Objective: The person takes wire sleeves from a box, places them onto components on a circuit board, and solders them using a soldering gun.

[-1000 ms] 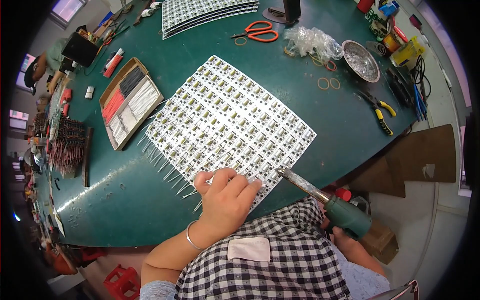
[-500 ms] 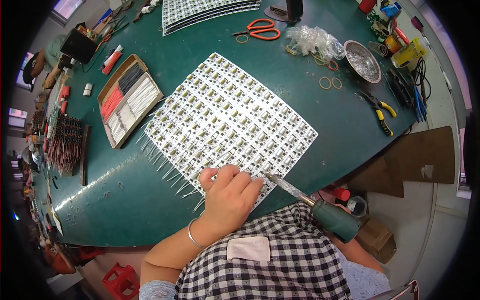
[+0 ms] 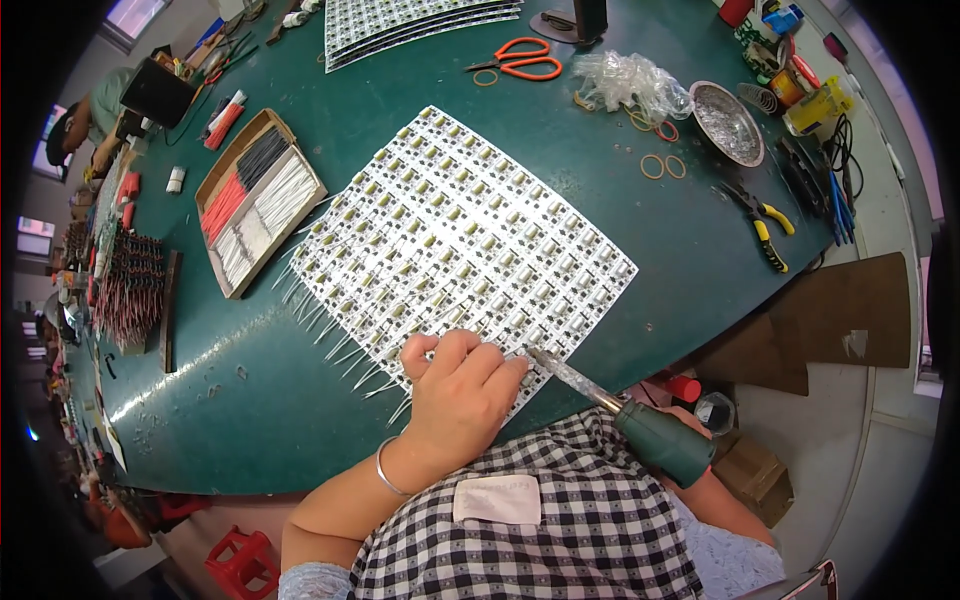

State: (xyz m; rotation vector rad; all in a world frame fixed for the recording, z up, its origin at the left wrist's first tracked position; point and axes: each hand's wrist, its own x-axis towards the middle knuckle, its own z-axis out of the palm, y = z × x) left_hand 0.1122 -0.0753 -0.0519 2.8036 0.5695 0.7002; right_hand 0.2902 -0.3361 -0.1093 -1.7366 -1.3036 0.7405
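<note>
A white panel of small circuit boards [image 3: 475,215] lies at an angle on the green table, with rows of small parts on it. Thin white wires [image 3: 330,335] stick out past its left lower edge. Over the panel's near corner, my left hand [image 3: 460,390] rests with curled fingers pressed together; whatever they pinch is hidden beneath them. My right hand [image 3: 692,418], mostly hidden by the handle, grips a green-handled soldering iron [image 3: 660,440]. The iron's tip meets the panel just right of my left fingertips.
Left of the panel sits a cardboard tray [image 3: 290,222] of red, black and white wires. Beyond are orange-handled scissors [image 3: 530,68], clear plastic wrap [image 3: 630,85] and more stacked panels [image 3: 420,30]. Yellow-handled pliers [image 3: 765,235] and a metal dish [image 3: 728,125] lie right.
The soldering iron's handle has shifted slightly left, with its tip still by my left fingertips. My left hand has barely moved.
</note>
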